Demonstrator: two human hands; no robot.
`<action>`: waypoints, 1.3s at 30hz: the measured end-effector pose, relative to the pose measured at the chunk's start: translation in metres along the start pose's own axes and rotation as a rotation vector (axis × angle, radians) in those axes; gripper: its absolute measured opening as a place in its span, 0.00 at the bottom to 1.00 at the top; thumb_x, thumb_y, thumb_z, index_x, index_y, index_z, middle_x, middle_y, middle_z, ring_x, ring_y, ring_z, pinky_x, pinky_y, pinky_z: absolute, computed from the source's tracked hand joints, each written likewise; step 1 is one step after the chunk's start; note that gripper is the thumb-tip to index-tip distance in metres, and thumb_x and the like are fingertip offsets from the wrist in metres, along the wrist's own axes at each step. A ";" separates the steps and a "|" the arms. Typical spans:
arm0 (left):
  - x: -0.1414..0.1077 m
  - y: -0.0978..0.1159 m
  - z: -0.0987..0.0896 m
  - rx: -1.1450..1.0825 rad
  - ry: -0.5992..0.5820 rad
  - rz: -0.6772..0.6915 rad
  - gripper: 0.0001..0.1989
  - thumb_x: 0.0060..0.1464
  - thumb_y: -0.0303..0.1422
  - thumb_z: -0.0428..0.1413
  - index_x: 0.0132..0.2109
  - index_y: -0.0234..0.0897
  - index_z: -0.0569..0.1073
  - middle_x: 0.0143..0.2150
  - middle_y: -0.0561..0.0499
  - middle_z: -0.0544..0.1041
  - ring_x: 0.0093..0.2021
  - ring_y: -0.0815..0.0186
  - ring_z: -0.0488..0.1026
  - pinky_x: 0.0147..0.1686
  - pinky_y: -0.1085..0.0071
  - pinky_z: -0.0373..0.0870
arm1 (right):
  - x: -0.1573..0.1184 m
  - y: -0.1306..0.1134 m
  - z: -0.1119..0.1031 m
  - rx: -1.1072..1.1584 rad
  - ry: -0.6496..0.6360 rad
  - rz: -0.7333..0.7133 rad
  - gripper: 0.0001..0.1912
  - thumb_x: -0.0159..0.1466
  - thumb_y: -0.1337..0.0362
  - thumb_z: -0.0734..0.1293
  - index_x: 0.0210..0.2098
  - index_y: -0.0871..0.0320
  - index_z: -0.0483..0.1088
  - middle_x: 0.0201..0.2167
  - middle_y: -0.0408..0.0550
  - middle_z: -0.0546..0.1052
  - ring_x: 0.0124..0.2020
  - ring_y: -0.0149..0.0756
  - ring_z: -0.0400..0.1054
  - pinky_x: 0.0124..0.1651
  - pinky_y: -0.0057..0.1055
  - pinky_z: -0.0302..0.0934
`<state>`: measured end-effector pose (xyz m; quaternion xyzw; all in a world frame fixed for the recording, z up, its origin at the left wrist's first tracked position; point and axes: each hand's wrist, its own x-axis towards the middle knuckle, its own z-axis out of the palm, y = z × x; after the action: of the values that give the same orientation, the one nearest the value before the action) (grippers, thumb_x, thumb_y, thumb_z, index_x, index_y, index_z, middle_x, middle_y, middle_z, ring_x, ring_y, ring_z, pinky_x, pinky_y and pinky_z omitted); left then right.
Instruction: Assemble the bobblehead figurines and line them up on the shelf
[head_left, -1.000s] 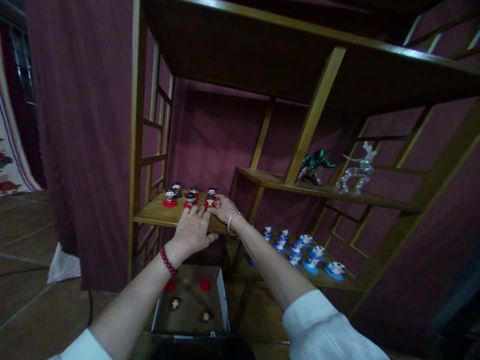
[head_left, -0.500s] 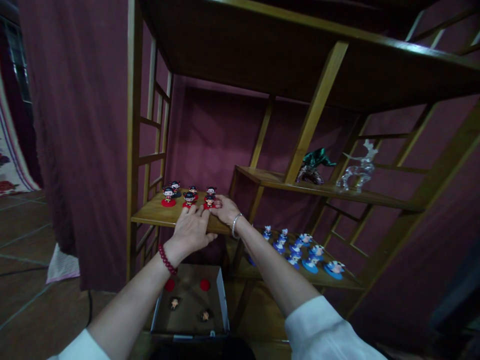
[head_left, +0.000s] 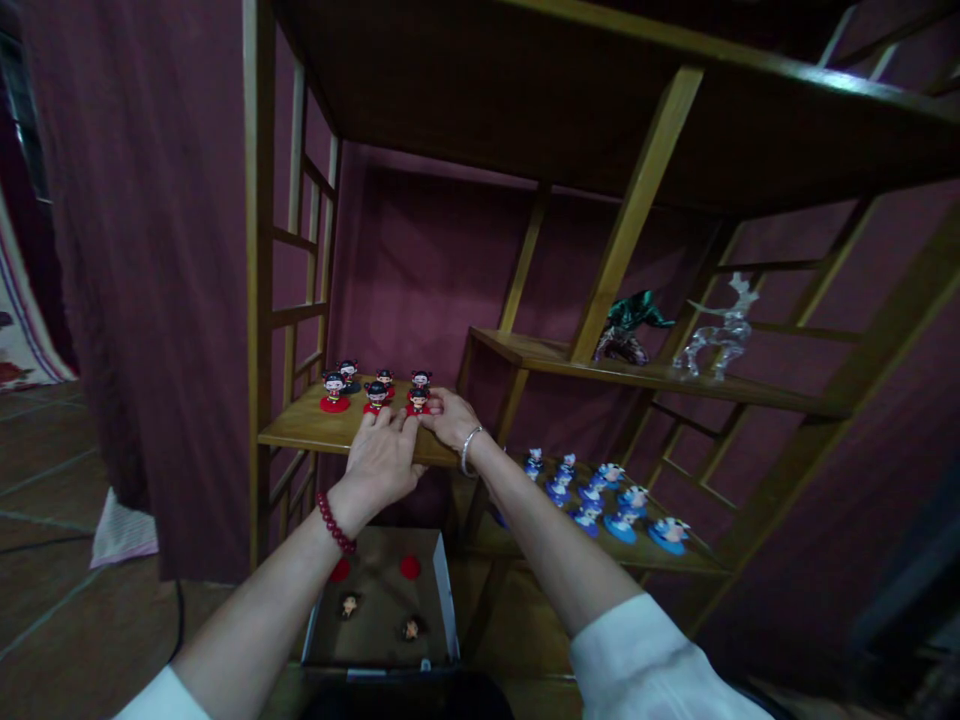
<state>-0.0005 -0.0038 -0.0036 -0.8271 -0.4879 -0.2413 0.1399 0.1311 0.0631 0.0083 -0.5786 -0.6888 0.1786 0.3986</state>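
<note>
Small black-haired figurines on round bases stand in two rows on the left wooden shelf (head_left: 300,428). My right hand (head_left: 452,420), with a silver bracelet, grips the front right figurine (head_left: 418,401) at its red base, thumb and fingers at its right side. My left hand (head_left: 384,458), with a red bead bracelet, lies over the shelf's front edge, fingers stretched out. Its fingertips reach the bases of that figurine and the front middle figurine (head_left: 376,396). At the left of the front row stands another figurine (head_left: 334,388).
Below sits an open box (head_left: 446,590) with two red bases (head_left: 409,567) and two small figure heads or bodies (head_left: 410,628). Several blue-based figurines (head_left: 667,534) stand on the lower right shelf. A clear deer ornament (head_left: 721,335) and a green ornament (head_left: 630,325) occupy the upper shelf.
My view has shifted slightly. Both hands stay almost in place at the front figurines; my left thumb has drawn in a little toward the shelf edge.
</note>
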 end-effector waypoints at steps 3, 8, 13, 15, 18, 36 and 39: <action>-0.001 0.000 -0.001 -0.005 0.011 0.000 0.22 0.46 0.38 0.52 0.48 0.35 0.62 0.48 0.43 0.69 0.50 0.55 0.59 0.48 0.60 0.52 | -0.001 -0.001 -0.001 -0.037 0.011 -0.002 0.23 0.49 0.71 0.68 0.44 0.59 0.65 0.34 0.44 0.75 0.34 0.28 0.69 0.40 0.25 0.62; -0.002 0.000 0.001 -0.010 0.020 0.000 0.21 0.47 0.37 0.51 0.49 0.35 0.61 0.48 0.44 0.69 0.50 0.56 0.59 0.49 0.60 0.52 | 0.002 0.003 0.001 -0.044 0.006 -0.004 0.23 0.49 0.70 0.68 0.44 0.60 0.65 0.35 0.45 0.75 0.34 0.28 0.68 0.40 0.25 0.62; -0.002 0.000 0.001 -0.005 0.005 -0.010 0.22 0.46 0.36 0.52 0.49 0.36 0.61 0.49 0.44 0.68 0.50 0.56 0.58 0.50 0.60 0.51 | 0.003 0.007 0.001 -0.071 -0.002 -0.030 0.21 0.50 0.67 0.67 0.44 0.57 0.65 0.36 0.44 0.75 0.35 0.29 0.69 0.41 0.27 0.62; -0.002 0.000 0.001 -0.006 0.002 -0.008 0.21 0.46 0.36 0.52 0.49 0.36 0.61 0.49 0.44 0.68 0.50 0.56 0.59 0.50 0.60 0.51 | 0.002 0.006 0.001 -0.083 0.001 -0.034 0.21 0.50 0.67 0.67 0.44 0.56 0.65 0.36 0.43 0.75 0.35 0.30 0.69 0.41 0.27 0.62; -0.002 0.000 0.001 0.003 0.008 -0.003 0.21 0.46 0.36 0.52 0.48 0.36 0.61 0.49 0.43 0.68 0.51 0.56 0.58 0.50 0.60 0.51 | 0.000 0.002 0.000 -0.089 0.006 -0.015 0.21 0.51 0.68 0.66 0.45 0.55 0.65 0.37 0.42 0.75 0.36 0.30 0.68 0.40 0.27 0.62; -0.002 -0.002 0.003 -0.002 0.027 0.000 0.20 0.45 0.34 0.53 0.47 0.36 0.62 0.50 0.44 0.68 0.49 0.56 0.60 0.48 0.60 0.53 | 0.003 0.005 0.001 -0.107 -0.008 -0.007 0.23 0.51 0.73 0.62 0.47 0.57 0.64 0.38 0.44 0.75 0.36 0.30 0.68 0.41 0.26 0.61; -0.002 -0.002 0.004 -0.006 0.034 0.000 0.21 0.44 0.34 0.53 0.48 0.36 0.62 0.50 0.44 0.68 0.49 0.56 0.59 0.49 0.60 0.52 | 0.003 0.005 0.000 -0.138 -0.019 -0.033 0.22 0.51 0.73 0.62 0.46 0.55 0.65 0.37 0.43 0.75 0.36 0.31 0.68 0.40 0.26 0.61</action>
<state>-0.0025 -0.0023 -0.0077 -0.8234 -0.4847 -0.2567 0.1457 0.1346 0.0673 0.0059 -0.5917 -0.7126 0.1298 0.3539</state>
